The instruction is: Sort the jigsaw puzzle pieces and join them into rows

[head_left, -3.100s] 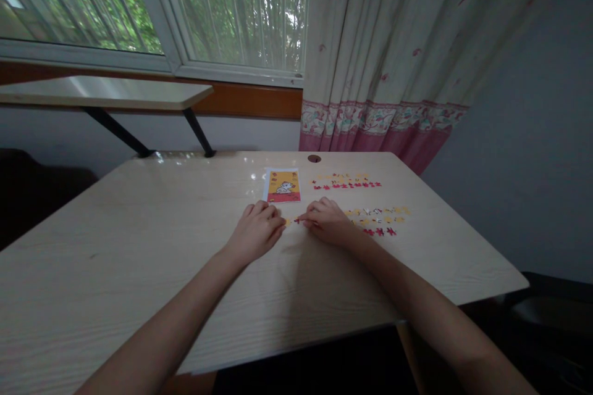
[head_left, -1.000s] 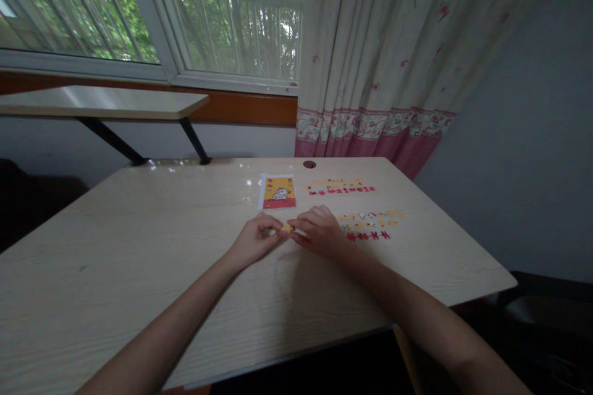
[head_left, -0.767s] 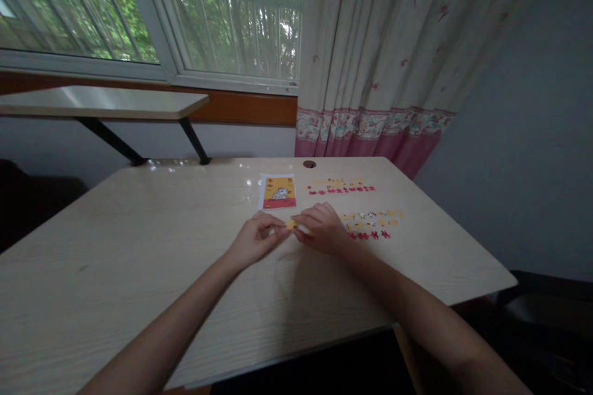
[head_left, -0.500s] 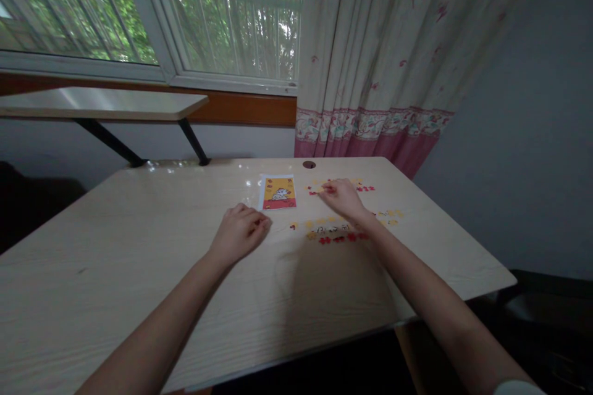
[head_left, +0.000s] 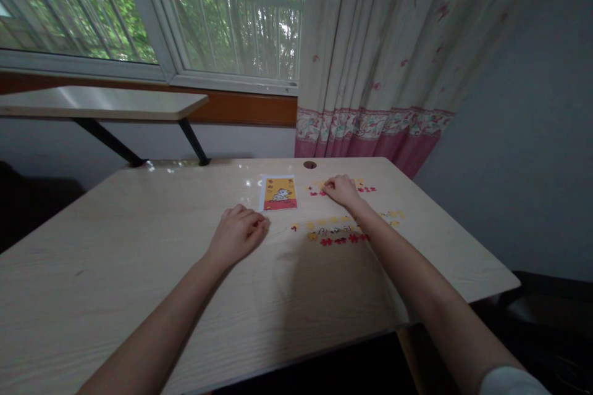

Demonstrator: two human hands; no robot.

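Small red and yellow jigsaw puzzle pieces (head_left: 353, 238) lie in loose rows on the right half of the wooden table (head_left: 152, 296). My right hand (head_left: 343, 190) is over the farther group, its fingers pinched together among the red and yellow pieces. Whatever lies between those fingertips is too small to make out. To the left of these rows is a picture card (head_left: 280, 193) showing a white animal on yellow and red. My left hand (head_left: 238, 231) rests on the tabletop just in front of the card, fingers curled in, with no object visible in them.
A raised shelf (head_left: 106, 102) on dark metal brackets stands at the back left. Behind the table are a barred window (head_left: 231, 24) and a flowered curtain (head_left: 370, 43). A round cable hole (head_left: 310, 165) sits near the table's back edge.
My right hand has shifted slightly to the right and back along the farther pieces, still pinched. My left hand has barely moved.
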